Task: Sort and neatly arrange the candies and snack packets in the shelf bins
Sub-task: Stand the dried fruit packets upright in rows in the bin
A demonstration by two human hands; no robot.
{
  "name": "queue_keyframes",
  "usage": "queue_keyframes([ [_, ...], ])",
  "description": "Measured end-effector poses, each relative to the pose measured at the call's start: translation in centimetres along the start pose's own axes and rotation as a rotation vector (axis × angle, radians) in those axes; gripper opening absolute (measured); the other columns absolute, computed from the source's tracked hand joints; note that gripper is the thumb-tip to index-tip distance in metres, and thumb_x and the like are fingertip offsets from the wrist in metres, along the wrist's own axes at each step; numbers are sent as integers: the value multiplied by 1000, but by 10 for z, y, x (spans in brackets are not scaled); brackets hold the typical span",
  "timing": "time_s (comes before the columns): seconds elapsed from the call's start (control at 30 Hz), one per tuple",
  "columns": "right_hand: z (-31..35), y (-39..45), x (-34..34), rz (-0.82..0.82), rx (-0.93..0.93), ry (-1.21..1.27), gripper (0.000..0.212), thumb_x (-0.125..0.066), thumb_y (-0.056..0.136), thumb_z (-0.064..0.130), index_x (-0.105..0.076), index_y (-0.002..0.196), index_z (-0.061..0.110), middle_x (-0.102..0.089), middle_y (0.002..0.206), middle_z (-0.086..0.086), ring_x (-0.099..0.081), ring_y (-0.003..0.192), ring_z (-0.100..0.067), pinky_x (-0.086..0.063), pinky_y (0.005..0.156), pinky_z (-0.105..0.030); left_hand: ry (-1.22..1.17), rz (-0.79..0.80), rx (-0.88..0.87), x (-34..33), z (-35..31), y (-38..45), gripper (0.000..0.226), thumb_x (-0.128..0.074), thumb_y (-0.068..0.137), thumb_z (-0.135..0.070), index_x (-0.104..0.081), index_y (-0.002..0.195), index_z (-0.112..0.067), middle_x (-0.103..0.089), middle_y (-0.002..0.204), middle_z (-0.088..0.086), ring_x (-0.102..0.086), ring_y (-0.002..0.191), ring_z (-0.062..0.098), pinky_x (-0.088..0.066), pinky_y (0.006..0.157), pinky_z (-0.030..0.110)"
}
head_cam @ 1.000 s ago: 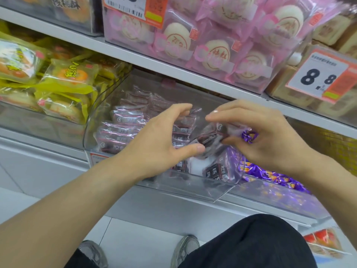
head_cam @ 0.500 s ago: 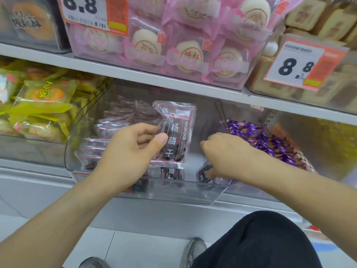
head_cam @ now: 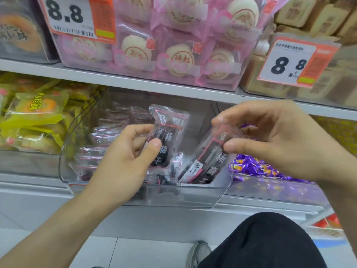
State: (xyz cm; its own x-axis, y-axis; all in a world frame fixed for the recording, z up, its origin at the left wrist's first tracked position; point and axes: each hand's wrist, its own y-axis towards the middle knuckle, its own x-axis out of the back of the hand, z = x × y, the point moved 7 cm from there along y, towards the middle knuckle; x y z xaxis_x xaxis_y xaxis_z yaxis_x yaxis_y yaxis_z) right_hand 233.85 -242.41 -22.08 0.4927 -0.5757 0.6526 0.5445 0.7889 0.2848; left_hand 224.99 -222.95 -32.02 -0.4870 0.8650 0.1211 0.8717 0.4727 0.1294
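Note:
A clear plastic bin (head_cam: 173, 196) on the lower shelf holds several dark plum snack packets with pink trim. My left hand (head_cam: 123, 163) pinches one packet (head_cam: 170, 136) upright above the bin's middle. A second packet (head_cam: 208, 161), tilted with its lower end down in the bin's right front corner, is pinched at its top by my right hand (head_cam: 280, 140). More of the same packets (head_cam: 104, 136) lie stacked flat along the bin's left side.
Purple wrapped candies (head_cam: 257, 167) fill the bin to the right. Yellow pastry packs (head_cam: 36, 117) sit in the bin to the left. Pink bun packs (head_cam: 177, 59) and price tags (head_cam: 289, 62) are on the shelf above. My knee (head_cam: 266, 242) and shoe (head_cam: 199, 252) are below.
My right hand came up out of the bin's right corner, lifting a second packet by its top. My left hand still holds its upright packet. The camera moved closer.

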Motion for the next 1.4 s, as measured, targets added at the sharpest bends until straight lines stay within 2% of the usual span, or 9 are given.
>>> queue_keyframes([
  [0.13, 0, 17, -25, 64, 98, 167, 41, -79, 77, 1, -69, 115, 12, -75, 110, 1, -70, 101, -11, -54, 92, -27, -98, 200, 53, -18, -2, -8, 35, -59, 91, -54, -67, 116, -30, -74, 108, -11, -66, 107, 4, -47, 96, 31],
  [0.2, -5, 26, -37, 1, 107, 178, 42, -82, 76, 2, -70, 115, 12, -75, 108, -2, -70, 102, -17, -55, 95, -36, -61, 238, 30, -24, -4, -12, 44, -63, 85, -59, -67, 113, -26, -74, 105, -11, -67, 99, 0, -48, 83, 15],
  [0.3, -10, 31, -45, -157, 159, 182, 35, -84, 75, 13, -72, 108, 15, -74, 103, 0, -70, 95, -16, -57, 88, -36, 9, 149, 6, -16, -3, -11, 52, -76, 76, -57, -63, 114, -23, -76, 95, -9, -71, 89, 4, -50, 70, 13],
  [0.43, -40, 38, -46, -264, 44, 160, 14, -71, 86, 27, -68, 100, 25, -72, 92, 4, -69, 85, -16, -57, 81, -34, 30, -2, -17, 14, -6, -12, 54, -77, 68, -65, -71, 100, -21, -77, 90, 7, -72, 91, 14, -51, 88, 33],
  [0.57, -93, 55, -73, 166, -268, -309, 16, -79, 82, 31, -68, 93, 29, -70, 85, 10, -67, 79, -9, -55, 82, -33, -25, -86, -13, 41, -5, -9, 60, -73, 63, -66, -73, 99, -18, -74, 95, 21, -67, 103, 38, -47, 102, 56],
  [0.73, -115, 74, -120, 408, -291, -567, 70, -93, 62, 35, -59, 121, 19, -57, 106, 4, -54, 93, -15, -49, 85, -30, 19, -121, 25, 55, 2, -6, 62, -74, 62, -66, -72, 96, -14, -76, 88, 12, -71, 87, 22, -50, 95, 47],
  [0.93, -122, 83, -124, 283, -285, -510, 70, -98, 47, 40, -62, 105, 24, -50, 92, 8, -54, 90, -17, -48, 77, -29, 40, -127, 75, 62, 6, -9, 50, -75, 68, -53, -72, 97, -12, -78, 90, 3, -72, 91, 14, -49, 86, 26],
  [1.1, -119, 84, -109, 141, -243, -496, 47, -95, 58, 32, -66, 95, 27, -58, 88, 7, -55, 85, -15, -46, 73, -27, -2, -133, 93, 67, 10, -7, 59, -77, 61, -60, -73, 99, -15, -77, 95, 5, -72, 98, 23, -48, 101, 51],
  [1.4, -116, 88, -117, 38, -189, -528, 42, -88, 67, 28, -52, 90, 28, -54, 92, 4, -58, 87, -23, -50, 76, -34, -26, -130, 73, 56, 11, -2, 73, -79, 58, -70, -71, 99, -10, -67, 105, 30, -63, 108, 44, -44, 104, 58],
])
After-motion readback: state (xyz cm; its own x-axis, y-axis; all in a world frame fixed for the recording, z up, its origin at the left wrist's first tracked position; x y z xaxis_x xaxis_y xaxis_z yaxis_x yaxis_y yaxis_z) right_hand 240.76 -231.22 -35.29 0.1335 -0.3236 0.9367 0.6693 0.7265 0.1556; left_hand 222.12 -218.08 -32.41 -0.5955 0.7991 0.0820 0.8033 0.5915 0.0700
